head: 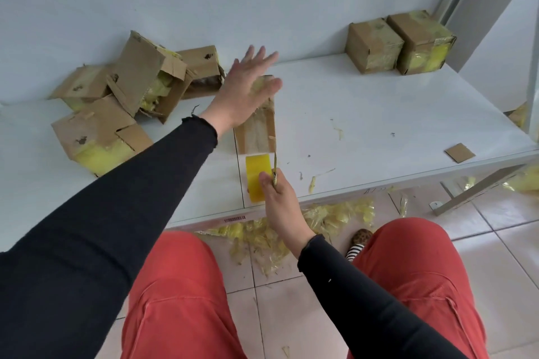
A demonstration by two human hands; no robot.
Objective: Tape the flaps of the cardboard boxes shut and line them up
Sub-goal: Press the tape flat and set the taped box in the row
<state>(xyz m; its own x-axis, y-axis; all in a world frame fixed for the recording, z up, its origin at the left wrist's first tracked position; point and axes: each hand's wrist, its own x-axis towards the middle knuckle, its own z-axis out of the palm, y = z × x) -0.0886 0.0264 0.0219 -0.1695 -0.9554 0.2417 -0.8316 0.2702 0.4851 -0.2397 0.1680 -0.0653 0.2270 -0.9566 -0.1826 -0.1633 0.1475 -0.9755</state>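
Observation:
A cardboard box (258, 132) stands in the middle of the white table (364, 114). My left hand (248, 90) lies flat on its top with fingers spread. Just in front of the box, my right hand (281, 201) grips a yellow tape roll (256, 178) and a thin blade-like tool (274, 172) against it. Two taped boxes (399, 44) stand side by side at the back right by the wall. Several open boxes (125, 96) with loose flaps and yellow tape remains lie heaped at the back left.
A small cardboard scrap (459, 152) lies near the table's right front edge. Crumpled yellow tape (291, 230) litters the tiled floor below the table edge. Tape shreds (312, 183) dot the tabletop. My red-trousered knees (189, 285) sit under the front edge.

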